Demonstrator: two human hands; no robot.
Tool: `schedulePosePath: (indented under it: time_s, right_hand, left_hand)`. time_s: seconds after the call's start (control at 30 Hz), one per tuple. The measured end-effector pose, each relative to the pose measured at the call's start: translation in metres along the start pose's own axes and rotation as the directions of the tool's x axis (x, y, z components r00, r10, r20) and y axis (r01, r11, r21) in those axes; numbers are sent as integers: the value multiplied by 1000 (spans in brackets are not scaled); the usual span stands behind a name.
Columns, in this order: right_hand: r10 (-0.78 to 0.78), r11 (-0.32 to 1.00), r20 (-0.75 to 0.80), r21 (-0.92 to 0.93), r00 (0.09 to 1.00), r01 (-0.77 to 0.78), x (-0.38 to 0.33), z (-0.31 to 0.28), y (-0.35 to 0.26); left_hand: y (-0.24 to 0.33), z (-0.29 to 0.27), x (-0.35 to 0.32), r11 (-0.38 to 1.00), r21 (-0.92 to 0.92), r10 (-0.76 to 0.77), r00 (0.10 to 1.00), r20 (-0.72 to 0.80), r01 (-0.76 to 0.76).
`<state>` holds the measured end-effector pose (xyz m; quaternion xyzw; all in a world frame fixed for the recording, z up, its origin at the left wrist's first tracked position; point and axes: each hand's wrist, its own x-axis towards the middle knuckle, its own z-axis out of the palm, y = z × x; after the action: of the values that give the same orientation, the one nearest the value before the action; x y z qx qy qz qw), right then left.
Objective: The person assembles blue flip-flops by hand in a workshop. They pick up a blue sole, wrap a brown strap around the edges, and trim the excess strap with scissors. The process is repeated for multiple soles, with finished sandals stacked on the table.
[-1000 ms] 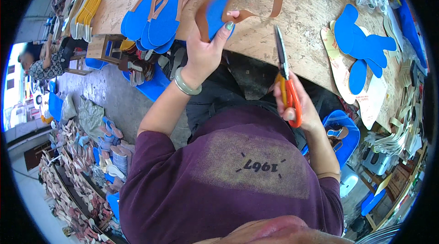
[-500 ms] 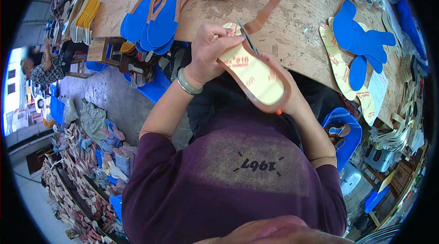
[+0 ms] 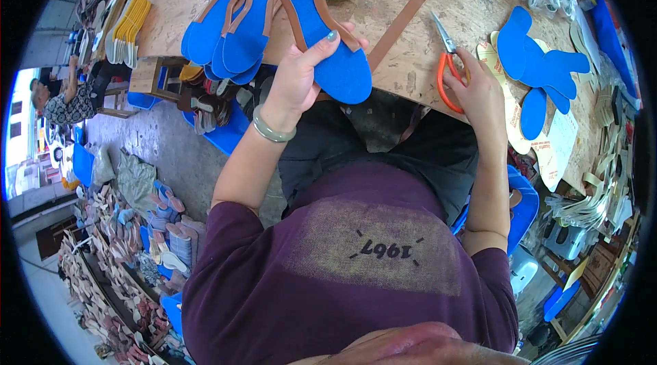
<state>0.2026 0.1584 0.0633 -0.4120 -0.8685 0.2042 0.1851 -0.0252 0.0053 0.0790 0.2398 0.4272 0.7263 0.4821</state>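
The left hand (image 3: 298, 81) grips a blue insole (image 3: 321, 29) with a brown rim, thumb on top and fingers curled under, holding it over the table (image 3: 410, 57) edge beside a stack of like insoles (image 3: 229, 19). The right hand (image 3: 479, 87) lies on the table with its fingers closed loosely through the orange handles of the scissors (image 3: 446, 67), blades flat and pointing away. A brown strip (image 3: 398, 28) lies between the two hands.

Half a second ago both hands met at a pale sole held close to the body; now they are apart, the blue face is turned up, and the scissors rest on the table.
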Motion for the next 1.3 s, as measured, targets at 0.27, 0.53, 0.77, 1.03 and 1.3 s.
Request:
schedulePosePath:
  time_s: [0.27, 0.53, 0.77, 1.03, 1.3]
  right_hand:
    - [-297, 622, 260, 782, 919, -21, 7, 20, -44]
    - [-31, 612, -160, 777, 987, 145, -23, 86, -73]
    - [-474, 768, -43, 469, 880, 437, 0, 76, -81]
    - [-619, 751, -167, 157, 767, 641, -4, 104, -59]
    - [-698, 701, 421, 566, 580, 433, -59, 138, -23]
  left_hand:
    - [-22, 27, -17, 993, 115, -18, 1000, 18, 16]
    - [-47, 34, -23, 1000, 21, 15, 996, -93, -13]
    - [53, -19, -7, 655, 754, 97, 982, -161, 59]
    - [115, -61, -6, -516, 840, 645, 570, 510, -167]
    - [-85, -137, -63, -437, 866, 192, 915, 355, -244]
